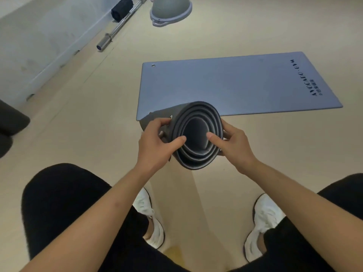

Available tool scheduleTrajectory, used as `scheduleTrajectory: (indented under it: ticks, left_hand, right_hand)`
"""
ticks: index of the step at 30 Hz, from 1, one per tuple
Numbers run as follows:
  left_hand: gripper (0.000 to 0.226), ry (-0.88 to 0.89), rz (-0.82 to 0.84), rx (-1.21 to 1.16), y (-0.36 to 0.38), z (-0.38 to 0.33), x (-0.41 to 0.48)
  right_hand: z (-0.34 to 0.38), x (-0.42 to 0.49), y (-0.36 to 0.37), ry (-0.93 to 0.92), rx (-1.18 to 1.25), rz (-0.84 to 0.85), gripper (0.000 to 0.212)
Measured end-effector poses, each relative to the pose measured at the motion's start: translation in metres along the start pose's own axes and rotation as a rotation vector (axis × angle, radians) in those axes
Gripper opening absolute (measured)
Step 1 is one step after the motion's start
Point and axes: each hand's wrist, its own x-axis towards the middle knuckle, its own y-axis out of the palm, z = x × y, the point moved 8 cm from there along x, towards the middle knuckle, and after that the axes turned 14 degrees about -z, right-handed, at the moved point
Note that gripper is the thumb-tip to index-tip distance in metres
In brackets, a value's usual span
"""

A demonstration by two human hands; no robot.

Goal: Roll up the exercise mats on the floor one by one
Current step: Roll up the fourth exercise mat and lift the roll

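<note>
A person crouches on a pale floor [88, 124], seen from their own head looking down, knees in black trousers at either side and white shoes [263, 222] below. Between the two hands, at the middle of the view, is a dark grey rolled mat [196, 112], turned so its spiral end faces the camera, with several loose layers visible. The left hand [155, 144] grips the roll's left side, its thumb laid across the spiral edge and its fingers [162, 122] curled round the outer layer. The right hand [235, 144] grips the right side in the same way, thumb pressed on the spiral end and fingers wrapped behind. Whether the roll's far end touches the floor cannot be told. Just beyond it a second, blue-grey flat mat [235, 83] lies spread on the floor, with printed lettering at its right end and metal eyelets at its left corners; the roll hides its near left corner. Farther off, along the white wall, lie a barbell [117, 30], a black foam roller [122, 8] and a grey balance dome [170, 10].
</note>
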Motion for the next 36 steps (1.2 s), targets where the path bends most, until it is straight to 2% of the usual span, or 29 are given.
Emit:
scheduleTrajectory:
  ticks: [4,7,11,16,21,25,29,33,36]
  left_hand:
    - [0.056,0.031,-0.006,0.058,0.032,-0.034,0.059]
    - [0.056,0.014,-0.008,0.094,0.051,-0.065,0.109]
    - [0.058,-0.103,-0.009,0.105,0.06,-0.088,0.147]
    - [0.053,-0.291,0.014,0.109,0.039,-0.118,0.152]
    - [0.062,-0.498,0.042,0.074,-0.015,-0.158,0.139]
    - [0.057,-0.62,0.066,0.039,-0.069,-0.196,0.128]
    - [0.048,-0.678,0.045,0.007,-0.141,-0.225,0.121]
    - [0.056,-0.725,0.025,-0.038,-0.222,-0.244,0.123]
    - [0.055,-0.738,-0.021,-0.051,-0.282,-0.246,0.135]
  right_hand:
    - [0.018,0.068,-0.011,0.005,0.006,0.042,0.048]
    - [0.037,0.114,-0.014,0.073,0.086,0.075,0.055]
    - [0.057,0.15,-0.008,0.193,0.127,0.073,0.064]
    - [0.103,0.147,0.003,0.343,0.107,0.031,0.066]
    - [0.19,0.129,0.011,0.383,-0.067,0.093,0.078]
    - [0.27,0.113,0.024,0.376,-0.251,0.184,0.083]
    - [0.35,0.095,0.054,0.363,-0.384,0.285,0.079]
    - [0.423,0.075,0.106,0.339,-0.502,0.367,0.074]
    - [0.465,0.064,0.155,0.299,-0.568,0.397,0.079]
